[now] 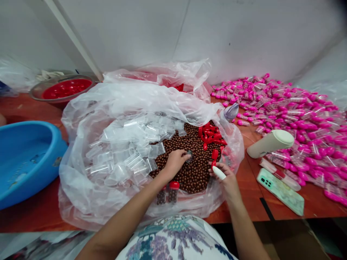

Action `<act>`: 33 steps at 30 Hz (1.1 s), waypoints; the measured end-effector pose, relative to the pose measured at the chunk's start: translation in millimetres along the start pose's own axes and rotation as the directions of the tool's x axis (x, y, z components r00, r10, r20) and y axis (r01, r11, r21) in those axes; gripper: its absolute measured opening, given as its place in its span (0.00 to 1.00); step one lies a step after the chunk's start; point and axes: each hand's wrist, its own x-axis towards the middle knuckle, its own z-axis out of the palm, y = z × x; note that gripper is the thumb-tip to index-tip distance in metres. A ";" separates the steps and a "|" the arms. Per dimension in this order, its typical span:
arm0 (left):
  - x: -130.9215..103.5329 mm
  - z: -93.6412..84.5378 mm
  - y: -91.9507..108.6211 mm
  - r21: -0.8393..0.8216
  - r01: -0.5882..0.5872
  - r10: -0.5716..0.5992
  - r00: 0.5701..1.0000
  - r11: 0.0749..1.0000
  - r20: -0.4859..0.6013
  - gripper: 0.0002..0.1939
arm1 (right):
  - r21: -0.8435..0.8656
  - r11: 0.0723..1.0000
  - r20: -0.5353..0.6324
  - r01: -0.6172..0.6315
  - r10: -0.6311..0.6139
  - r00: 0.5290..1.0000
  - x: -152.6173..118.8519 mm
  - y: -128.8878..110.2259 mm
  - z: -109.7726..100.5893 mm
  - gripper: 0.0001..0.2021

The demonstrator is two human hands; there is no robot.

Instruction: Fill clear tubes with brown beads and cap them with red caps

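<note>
My left hand [176, 162] is closed around a small clear plastic container [189, 156], held low over a heap of shiny brown balls [193, 177]. Between the fingers of my right hand [227, 175] is a red plastic cap [215, 155], at the right side of the heap; a white covering [219, 173] sits on one of its digits. Loose clear containers [132, 159] are piled left of the balls, and more red caps [210, 134] lie behind my right hand. Near my left forearm stand two filled containers with red caps [174, 185].
A large plastic bag [81, 202] surrounds the balls and containers. To the left are a blue basin [58, 144] and a bowl of red pieces [67, 88]. A cream bottle [268, 143], a phone [283, 191] and many pink-capped tubes [306, 126] lie to the right.
</note>
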 end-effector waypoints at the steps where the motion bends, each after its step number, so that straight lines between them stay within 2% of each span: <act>1: 1.2 2.4 0.1 -0.014 -0.004 0.003 1.000 1.000 -0.017 0.13 | 0.001 1.000 0.003 -0.012 0.012 1.000 -1.3 0.9 1.1 0.12; 6: 4.9 12.1 -2.7 -0.106 -0.044 0.033 0.993 0.993 -0.112 0.14 | 0.029 0.999 0.053 -0.020 0.019 0.998 -1.6 5.9 6.5 0.17; 12: 6.8 20.4 -2.5 -0.259 -0.090 0.035 0.977 0.962 -0.210 0.14 | 0.039 0.999 0.165 -0.031 0.024 0.986 -7.2 5.0 13.4 0.37; 16: 8.9 24.3 0.1 -0.365 -0.047 -0.026 0.981 0.930 -0.194 0.16 | 0.022 0.999 0.225 -0.034 0.029 0.974 -11.0 6.8 14.1 0.40; 21: 10.9 23.1 1.3 -0.568 0.013 -0.089 0.990 0.823 -0.106 0.17 | 0.030 0.999 0.257 -0.038 0.029 0.966 -12.9 10.6 14.1 0.39; 25: 6.8 16.1 2.9 -0.654 0.061 -0.112 0.993 0.754 -0.037 0.16 | 0.064 0.997 0.233 -0.045 0.029 0.972 -14.3 11.0 15.4 0.34; 28: -4.5 7.0 6.6 -0.714 0.116 -0.137 0.990 0.690 0.028 0.17 | 0.055 0.997 0.184 -0.060 0.049 0.982 -13.6 10.5 16.6 0.26; 33: -34.8 -10.9 14.6 -0.842 0.178 -0.113 0.984 0.510 0.140 0.18 | -0.061 0.998 0.178 0.002 0.009 0.984 -8.8 8.7 19.5 0.17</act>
